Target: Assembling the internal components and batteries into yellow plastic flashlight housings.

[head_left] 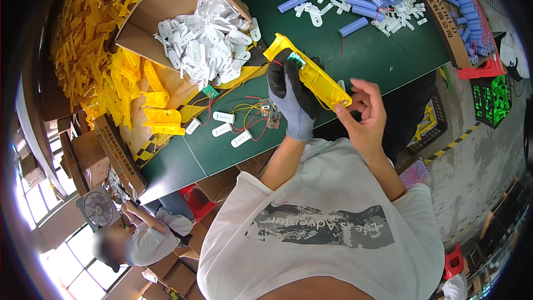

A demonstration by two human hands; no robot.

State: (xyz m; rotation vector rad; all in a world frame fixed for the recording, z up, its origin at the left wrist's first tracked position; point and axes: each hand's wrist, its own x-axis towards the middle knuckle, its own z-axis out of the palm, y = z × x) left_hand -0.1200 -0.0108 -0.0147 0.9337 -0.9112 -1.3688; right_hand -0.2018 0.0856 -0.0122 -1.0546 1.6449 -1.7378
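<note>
A long yellow plastic shell [319, 78] slants above the green table in front of me. My left hand [291, 94], in a grey and black glove, is closed around its upper part. A small green circuit board [298, 60] sits at the shell beside the gloved fingertips, with a bit of red wire near it. At the shell's lower right end is my bare right hand [363, 112], its thumb against the tip and its fingers curled round. A small pale piece shows behind the shell near those fingers; what it is I cannot make out.
White plastic covers [208, 39] fill a cardboard box [147, 14], with yellow shells [161, 115] heaped beside it. Wired circuit boards [270, 114] and white modules [223, 117] lie on the table [222, 153]. Blue cylindrical cells [353, 26] are farther back. Another person [158, 233] sits at lower left.
</note>
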